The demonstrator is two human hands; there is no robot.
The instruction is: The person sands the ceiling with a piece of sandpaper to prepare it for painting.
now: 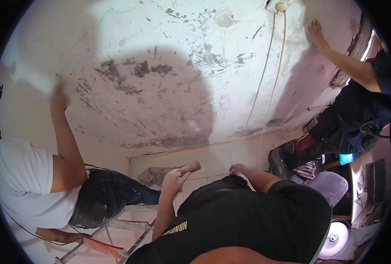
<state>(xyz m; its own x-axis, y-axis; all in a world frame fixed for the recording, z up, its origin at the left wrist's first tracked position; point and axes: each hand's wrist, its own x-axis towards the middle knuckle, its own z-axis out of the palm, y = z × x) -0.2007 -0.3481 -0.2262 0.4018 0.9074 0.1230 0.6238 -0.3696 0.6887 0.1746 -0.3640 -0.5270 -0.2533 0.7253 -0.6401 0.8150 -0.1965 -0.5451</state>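
In the head view my left hand [171, 181], dusted with white, is held out in front of my black shirt [239, 220]. Its fingers are closed around a short brown cylindrical piece [190, 167] that points to the right. My right hand [238, 169] hangs low near my waist with its fingers curled in. Something small and grey shows at its fingertips, too small to name. Both hands are away from the scraped, stained wall [160, 97] ahead.
At left, a person in a white shirt [28, 176] stands by a metal ladder [133, 224], one blurred hand raised. Another person in dark clothes [358, 105] reaches to the wall at right. A yellowish cord [278, 70] hangs down the wall. A fan [334, 237] stands lower right.
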